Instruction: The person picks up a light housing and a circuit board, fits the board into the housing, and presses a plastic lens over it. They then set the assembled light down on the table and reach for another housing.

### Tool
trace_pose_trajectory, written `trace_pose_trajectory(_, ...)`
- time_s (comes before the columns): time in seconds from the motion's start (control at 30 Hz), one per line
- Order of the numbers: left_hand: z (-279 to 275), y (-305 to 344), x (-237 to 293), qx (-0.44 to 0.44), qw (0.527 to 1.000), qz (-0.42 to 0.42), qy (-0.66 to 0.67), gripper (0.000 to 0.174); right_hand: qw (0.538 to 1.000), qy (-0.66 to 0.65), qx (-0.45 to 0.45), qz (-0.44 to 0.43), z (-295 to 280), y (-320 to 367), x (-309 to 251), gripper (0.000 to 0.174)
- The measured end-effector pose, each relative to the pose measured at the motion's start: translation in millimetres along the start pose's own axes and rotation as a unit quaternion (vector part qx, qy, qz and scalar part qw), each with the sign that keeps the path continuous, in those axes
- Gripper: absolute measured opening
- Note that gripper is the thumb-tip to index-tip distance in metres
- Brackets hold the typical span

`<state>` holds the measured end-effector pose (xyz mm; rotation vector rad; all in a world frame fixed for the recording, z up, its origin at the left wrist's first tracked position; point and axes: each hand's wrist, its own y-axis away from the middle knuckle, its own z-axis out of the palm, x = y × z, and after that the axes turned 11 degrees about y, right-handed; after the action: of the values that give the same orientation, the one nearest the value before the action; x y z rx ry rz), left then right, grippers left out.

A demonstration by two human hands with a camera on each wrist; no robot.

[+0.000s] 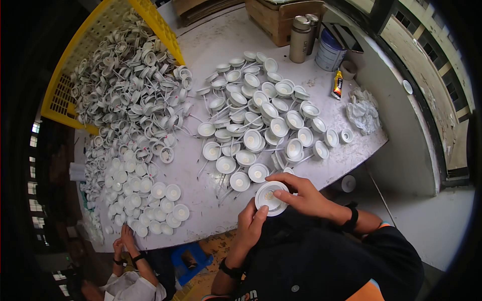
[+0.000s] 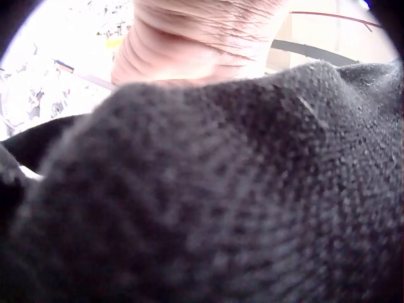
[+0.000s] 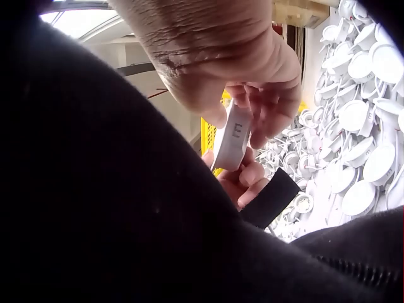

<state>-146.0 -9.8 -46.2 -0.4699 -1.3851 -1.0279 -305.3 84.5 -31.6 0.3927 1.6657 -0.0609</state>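
Observation:
A round white downlight (image 1: pixel 270 199) is held between both hands at the table's front edge, its face turned up in the head view. My left hand (image 1: pixel 249 226) grips its lower left side, thumb on the rim. The right hand (image 1: pixel 307 199) holds the opposite side, with the thumb reaching over the face. Edge-on in the right wrist view, the downlight's side wall (image 3: pixel 236 132) bears dark marking. Dark cloth fills most of the left wrist view, where only the base of my left hand (image 2: pixel 199 38) shows and its fingers are hidden.
Many wired downlights (image 1: pixel 261 115) cover the table (image 1: pixel 201 45) ahead. Leftward lie white discs (image 1: pixel 145 195) and a heap of rings (image 1: pixel 135 80) spilling from a yellow crate (image 1: pixel 55 100). Another person's hands (image 1: pixel 125 241) are at lower left. A flask (image 1: pixel 299 40) and tub (image 1: pixel 329 52) stand back right.

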Motion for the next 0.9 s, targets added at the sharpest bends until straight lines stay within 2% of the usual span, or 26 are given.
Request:
trace_pose_trajectory(0.07, 2, -2, 2, 0.001, 1.0, 0.012, -0.013, 0.035, 0.998, 0.02, 0.05, -0.013, 1, -3, 9, 0.032)
trace_pose_trajectory(0.17, 2, -5, 1, 0.004, 0.999, 0.036, -0.027, 0.032, 0.998, 0.057, 0.003, 0.006, -3, -5, 1, 0.03)
trace_pose_trajectory(0.3, 2, -10, 0, 0.014, 0.998, 0.058, -0.029, 0.03, 0.999, 0.026, 0.022, -0.012, 1, -6, 6, 0.029)
trace_pose_trajectory(0.5, 4, -12, 1, 0.03, 0.996, 0.052, -0.066, 0.029, 0.994, 0.1, 0.04, 0.001, -1, -4, 4, 0.029)
trace_pose_trajectory(0.6, 11, -12, 13, 0.035, 0.991, 0.039, -0.124, 0.029, 0.985, 0.153, 0.071, -0.029, 1, -3, 5, 0.031)
trace_pose_trajectory(0.67, 13, -13, 13, 0.031, 0.992, 0.046, -0.116, 0.028, 0.973, 0.189, 0.109, -0.068, 2, -3, 8, 0.031)
trace_pose_trajectory(0.9, 6, -13, 5, 0.045, 0.981, 0.065, -0.177, 0.027, 0.964, 0.225, 0.118, -0.085, 4, -4, 4, 0.028)
